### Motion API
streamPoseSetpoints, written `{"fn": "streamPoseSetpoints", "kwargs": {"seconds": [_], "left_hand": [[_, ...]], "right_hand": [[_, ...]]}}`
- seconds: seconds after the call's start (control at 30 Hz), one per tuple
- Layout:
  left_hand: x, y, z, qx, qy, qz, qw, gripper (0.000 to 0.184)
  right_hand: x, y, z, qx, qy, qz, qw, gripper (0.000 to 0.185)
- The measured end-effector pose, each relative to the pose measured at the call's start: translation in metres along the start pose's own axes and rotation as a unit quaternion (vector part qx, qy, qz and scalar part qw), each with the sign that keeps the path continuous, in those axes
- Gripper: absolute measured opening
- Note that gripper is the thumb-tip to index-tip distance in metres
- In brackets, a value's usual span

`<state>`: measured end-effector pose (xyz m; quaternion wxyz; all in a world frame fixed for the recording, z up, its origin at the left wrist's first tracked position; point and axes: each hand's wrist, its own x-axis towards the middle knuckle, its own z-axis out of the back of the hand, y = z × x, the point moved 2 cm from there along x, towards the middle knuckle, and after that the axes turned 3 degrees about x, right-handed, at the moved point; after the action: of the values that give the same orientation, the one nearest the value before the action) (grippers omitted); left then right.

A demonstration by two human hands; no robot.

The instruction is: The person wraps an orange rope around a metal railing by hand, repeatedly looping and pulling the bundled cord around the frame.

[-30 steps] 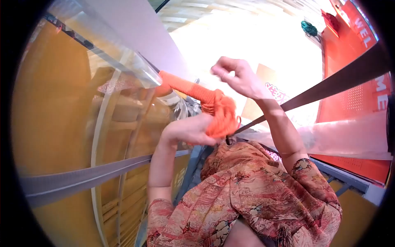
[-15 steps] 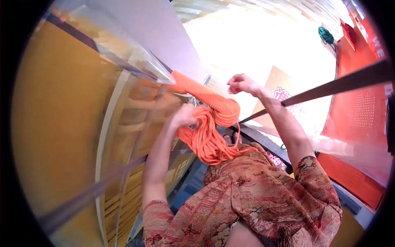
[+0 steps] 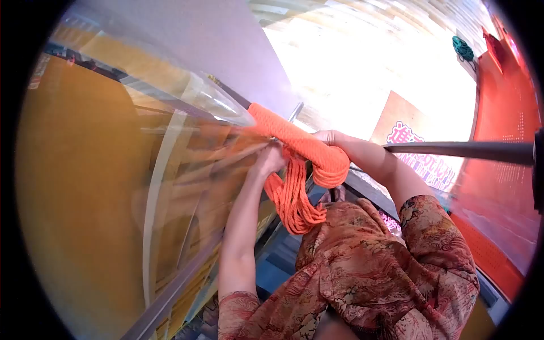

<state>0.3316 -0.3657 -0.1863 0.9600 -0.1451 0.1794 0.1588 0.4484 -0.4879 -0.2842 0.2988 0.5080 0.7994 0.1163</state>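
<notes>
Thick orange rope (image 3: 300,141) is wound in tight, close turns round a bar that slants through the middle of the view. A loose hank of the same rope (image 3: 300,204) hangs below it in long loops. My left hand (image 3: 273,157) is closed on the top of this hank, just under the wound part. On the far side of the wrapped bar, my right hand (image 3: 325,136) reaches in close against the coils. Its fingers are hidden behind the rope, so their grip does not show.
Clear plastic sheeting (image 3: 221,102) and a brown panel (image 3: 85,187) stand close on the left. A dark metal bar (image 3: 464,149) crosses at right, before a red perforated panel (image 3: 504,147). A green cord bundle (image 3: 463,49) and a lettered floor sign (image 3: 419,147) lie beyond.
My right hand has come from open air on the right to behind the wrapped bar. The loose loops hang narrower and more gathered under my left hand. The view has shifted slightly.
</notes>
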Motion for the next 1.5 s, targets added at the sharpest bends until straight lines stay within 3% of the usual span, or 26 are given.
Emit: {"fn": "streamPoseSetpoints", "kwargs": {"seconds": [0.13, 0.2, 0.3, 0.4, 0.43, 0.47, 0.5, 0.53, 0.6, 0.63, 0.67, 0.7, 0.73, 0.77, 0.8, 0.83, 0.93, 1.03, 1.1, 1.13, 1.17, 1.23, 1.3, 1.37, 1.43, 1.5], "left_hand": [[0.015, 0.014, -0.033, -0.101, 0.025, -0.021, 0.994, 0.030], [0.017, 0.004, -0.033, -0.131, -0.062, -0.166, 0.975, 0.028], [0.016, -0.005, -0.026, -0.257, 0.028, -0.107, 0.960, 0.031], [0.010, -0.001, -0.019, -0.355, 0.041, -0.127, 0.925, 0.044], [0.003, -0.008, -0.003, -0.356, 0.044, -0.129, 0.924, 0.044], [-0.009, -0.018, 0.024, -0.284, 0.081, -0.072, 0.953, 0.055], [-0.019, -0.018, 0.040, -0.209, 0.114, -0.014, 0.971, 0.067], [-0.015, 0.010, 0.011, -0.135, 0.000, -0.119, 0.984, 0.085], [-0.023, 0.033, -0.012, -0.233, -0.001, -0.084, 0.969, 0.089], [-0.028, 0.043, -0.025, -0.327, 0.000, -0.045, 0.944, 0.093], [-0.035, 0.057, -0.041, -0.345, -0.009, -0.040, 0.938, 0.094], [-0.046, 0.056, -0.035, -0.348, -0.009, -0.042, 0.937, 0.094], [-0.058, 0.051, -0.025, -0.340, 0.002, -0.026, 0.940, 0.091], [-0.068, 0.049, -0.019, -0.332, 0.011, -0.010, 0.943, 0.089], [-0.074, 0.049, -0.019, -0.306, -0.011, -0.017, 0.952, 0.075], [-0.078, 0.050, -0.020, -0.309, -0.014, -0.019, 0.951, 0.075], [-0.088, 0.044, -0.025, -0.411, 0.077, 0.028, 0.908, 0.041], [-0.094, 0.008, -0.013, -0.472, 0.091, -0.002, 0.877, 0.040], [-0.093, -0.014, -0.006, -0.482, 0.102, -0.029, 0.870, 0.041], [-0.092, -0.026, -0.004, -0.466, 0.116, -0.044, 0.876, 0.046], [-0.090, -0.036, -0.004, -0.449, 0.130, -0.061, 0.882, 0.051], [-0.086, -0.060, -0.008, -0.478, 0.110, -0.064, 0.869, 0.059], [-0.079, -0.072, -0.007, -0.503, 0.094, -0.067, 0.857, 0.067], [-0.071, -0.086, -0.008, -0.582, 0.174, -0.084, 0.790, 0.082], [-0.064, -0.085, -0.013, -0.579, 0.206, -0.066, 0.786, 0.084], [-0.055, -0.080, -0.022, -0.586, 0.246, -0.057, 0.770, 0.084]], "right_hand": [[0.005, -0.001, 0.001, -0.033, 0.012, -0.023, 0.999, 0.036], [0.003, -0.002, 0.003, -0.048, 0.012, -0.027, 0.998, 0.035], [0.002, -0.001, 0.006, -0.094, 0.013, -0.035, 0.995, 0.034], [-0.005, 0.013, 0.013, -0.228, -0.007, -0.032, 0.973, 0.032], [-0.015, 0.026, 0.011, -0.306, -0.028, -0.031, 0.951, 0.032], [-0.046, 0.050, -0.008, -0.266, -0.071, -0.034, 0.961, 0.025], [-0.068, 0.070, -0.007, -0.347, -0.199, 0.045, 0.915, 0.021], [-0.071, 0.071, 0.060, -0.350, -0.326, 0.099, 0.872, 0.020], [-0.145, 0.100, 0.097, -0.179, -0.508, 0.223, 0.813, 0.026], [-0.188, 0.106, 0.172, -0.153, -0.587, 0.342, 0.718, 0.030], [-0.235, 0.123, 0.128, 0.007, -0.628, 0.504, 0.593, 0.029], [-0.278, 0.129, 0.132, 0.112, -0.691, 0.557, 0.447, 0.028], [-0.316, 0.132, 0.123, 0.139, -0.732, 0.562, 0.359, 0.023], [-0.344, 0.133, 0.106, 0.043, -0.678, 0.661, 0.319, 0.020], [-0.354, 0.130, 0.062, 0.040, -0.712, 0.617, 0.334, 0.019], [-0.368, 0.126, 0.079, -0.022, -0.651, 0.682, 0.332, 0.022], [-0.377, 0.105, 0.057, -0.146, -0.688, 0.620, 0.348, 0.022], [-0.389, 0.082, 0.036, -0.163, -0.722, 0.564, 0.365, 0.018], [-0.395, 0.068, 0.019, -0.142, -0.846, 0.327, 0.396, 0.020], [-0.394, 0.056, 0.013, -0.099, -0.818, 0.375, 0.426, 0.022], [-0.401, 0.048, 0.022, -0.087, -0.805, 0.335, 0.482, 0.018], [-0.396, 0.036, 0.007, -0.164, -0.776, 0.316, 0.520, 0.016], [-0.382, 0.018, 0.001, -0.161, -0.683, 0.343, 0.625, 0.011], [-0.365, 0.005, -0.014, -0.159, -0.652, 0.280, 0.686, 0.016], [-0.343, -0.013, -0.017, -0.219, -0.592, 0.370, 0.681, 0.020], [-0.326, -0.027, -0.004, -0.222, -0.564, 0.304, 0.735, 0.024]]}}
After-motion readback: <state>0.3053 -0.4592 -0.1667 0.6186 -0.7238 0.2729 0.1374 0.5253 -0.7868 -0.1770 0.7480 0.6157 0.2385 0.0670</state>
